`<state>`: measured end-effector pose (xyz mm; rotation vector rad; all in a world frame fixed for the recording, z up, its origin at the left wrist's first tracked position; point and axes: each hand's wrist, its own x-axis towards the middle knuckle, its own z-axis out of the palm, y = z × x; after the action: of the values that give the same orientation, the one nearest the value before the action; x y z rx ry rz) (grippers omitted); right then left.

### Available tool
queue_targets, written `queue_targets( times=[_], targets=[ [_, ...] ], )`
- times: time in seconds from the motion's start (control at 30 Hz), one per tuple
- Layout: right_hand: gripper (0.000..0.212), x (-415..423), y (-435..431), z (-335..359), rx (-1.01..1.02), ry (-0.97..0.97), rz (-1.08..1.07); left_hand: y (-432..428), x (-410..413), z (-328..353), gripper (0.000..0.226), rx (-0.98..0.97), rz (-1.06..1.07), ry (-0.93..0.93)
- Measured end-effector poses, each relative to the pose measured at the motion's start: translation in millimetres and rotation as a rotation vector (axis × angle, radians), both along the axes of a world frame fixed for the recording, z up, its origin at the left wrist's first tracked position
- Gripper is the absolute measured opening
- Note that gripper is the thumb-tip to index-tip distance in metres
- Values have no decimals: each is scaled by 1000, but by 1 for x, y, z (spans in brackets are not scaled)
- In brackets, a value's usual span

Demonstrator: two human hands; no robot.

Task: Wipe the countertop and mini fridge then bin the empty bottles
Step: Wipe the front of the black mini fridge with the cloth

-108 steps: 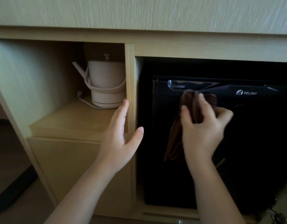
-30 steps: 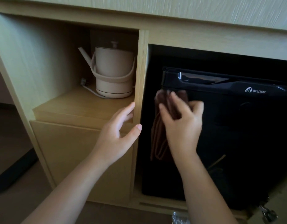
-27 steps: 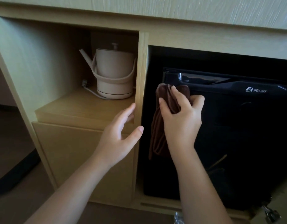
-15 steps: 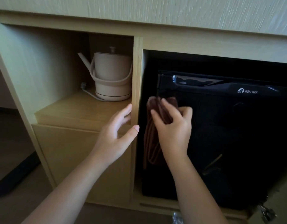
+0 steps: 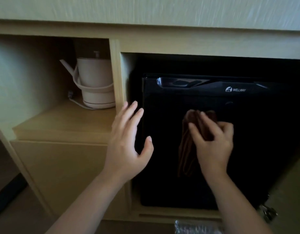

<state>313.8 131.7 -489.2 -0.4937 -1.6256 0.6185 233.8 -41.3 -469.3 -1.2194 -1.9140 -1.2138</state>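
A black mini fridge (image 5: 243, 132) with a WELLWAY logo sits in the right cabinet bay, its door closed. My right hand (image 5: 213, 142) presses a folded brown cloth (image 5: 188, 149) flat against the middle of the fridge door; the cloth's loose end hangs down below my palm. My left hand (image 5: 127, 141) is open with fingers spread, hovering in front of the wooden divider (image 5: 117, 73) and the fridge's left edge. No bottle is clearly visible.
A beige electric kettle (image 5: 93, 83) with a cord stands on the wooden shelf (image 5: 61, 122) in the left bay. The pale countertop front (image 5: 145, 10) runs overhead. A crinkled clear plastic thing (image 5: 193, 228) lies at the bottom edge. A metal hinge (image 5: 267, 213) shows at lower right.
My right hand slid the cloth from the fridge door's upper left edge rightward and down to the door's middle. My left hand shifted slightly right, off the divider.
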Motion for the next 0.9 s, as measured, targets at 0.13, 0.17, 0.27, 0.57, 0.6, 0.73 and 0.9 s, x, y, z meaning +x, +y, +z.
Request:
queue_targets(
  times=[0.13,0.17,0.27,0.57,0.6,0.73,0.9],
  targets=[
    [46,2,5,4,-63,107,-44,17,1,-11,74,-59,-113,-254],
    [46,-4,-2,0,-39,87,-61,20,-3,-15,79,-72,-113,-337],
    [43,-23,-32,-20,94,-40,5,21,-11,-28,88,-137,-115,-410],
    [40,12,19,-25,119,-34,-28,31,-11,-33,103,-167,-55,-422],
    [41,25,36,-19,47,15,-92,35,-8,-33,106,-165,-53,-427],
    [39,52,68,-6,-139,129,-220,43,-2,-32,112,-125,-21,-415],
    [45,20,24,-8,-117,83,-153,40,-2,-32,110,-148,-9,-413]
  ],
)
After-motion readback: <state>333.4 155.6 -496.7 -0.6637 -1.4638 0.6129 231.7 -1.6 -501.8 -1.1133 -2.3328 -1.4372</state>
